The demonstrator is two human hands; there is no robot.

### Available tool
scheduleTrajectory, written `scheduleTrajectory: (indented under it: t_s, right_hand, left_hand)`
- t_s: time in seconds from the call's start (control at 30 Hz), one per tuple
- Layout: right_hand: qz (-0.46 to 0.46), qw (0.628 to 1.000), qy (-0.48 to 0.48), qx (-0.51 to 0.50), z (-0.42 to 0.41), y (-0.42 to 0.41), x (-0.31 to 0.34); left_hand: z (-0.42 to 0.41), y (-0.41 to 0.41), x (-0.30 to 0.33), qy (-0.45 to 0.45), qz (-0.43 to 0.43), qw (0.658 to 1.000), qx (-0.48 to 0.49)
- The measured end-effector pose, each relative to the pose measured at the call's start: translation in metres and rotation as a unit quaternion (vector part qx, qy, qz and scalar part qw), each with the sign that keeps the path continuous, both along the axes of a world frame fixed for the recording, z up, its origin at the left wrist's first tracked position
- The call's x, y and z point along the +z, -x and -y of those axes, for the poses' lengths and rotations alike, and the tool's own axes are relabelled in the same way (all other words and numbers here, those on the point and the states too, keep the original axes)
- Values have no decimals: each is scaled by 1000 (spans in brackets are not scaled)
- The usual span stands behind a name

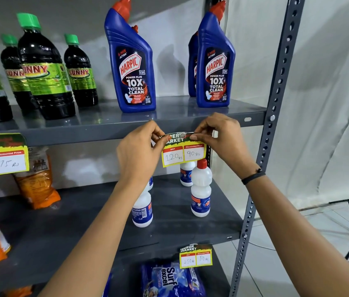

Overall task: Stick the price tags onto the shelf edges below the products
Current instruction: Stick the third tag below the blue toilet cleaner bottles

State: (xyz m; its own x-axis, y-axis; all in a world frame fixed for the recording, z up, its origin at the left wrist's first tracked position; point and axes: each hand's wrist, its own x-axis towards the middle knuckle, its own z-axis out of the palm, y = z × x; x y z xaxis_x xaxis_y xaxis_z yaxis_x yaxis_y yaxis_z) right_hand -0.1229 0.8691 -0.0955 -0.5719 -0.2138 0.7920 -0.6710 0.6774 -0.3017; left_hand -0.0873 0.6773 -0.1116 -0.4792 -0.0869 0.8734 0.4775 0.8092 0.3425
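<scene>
Both hands (141,146) seemingly on price tag (184,154)

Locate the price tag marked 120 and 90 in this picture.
In the head view, the price tag sits centre-right at the upper shelf edge, below the Harpic bottles, pinched between the left hand and right hand.
</scene>
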Motion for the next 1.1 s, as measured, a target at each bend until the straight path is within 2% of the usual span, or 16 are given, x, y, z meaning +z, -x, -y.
scheduleTrajectory:
  t_s: [0.33,0.5,0.6,0.83,1.1]
  right_hand:
    - [6,1000,22,0,1,1,1]
    - [14,996,78,28,1,-3,4]
    - [20,991,128,36,4,-3,7]
    - [10,986,166,-1,11,1,7]
    - [-35,987,156,-34,15,1,4]
  left_hand:
    - [0,2,2,9,-3,1000,16]
    - [2,1,9,-49,38,998,-28]
    - [0,1,17,-54,34,997,-38]
    - [-6,3,20,-30,8,999,20]
    - [-13,7,21,31,-45,993,109]
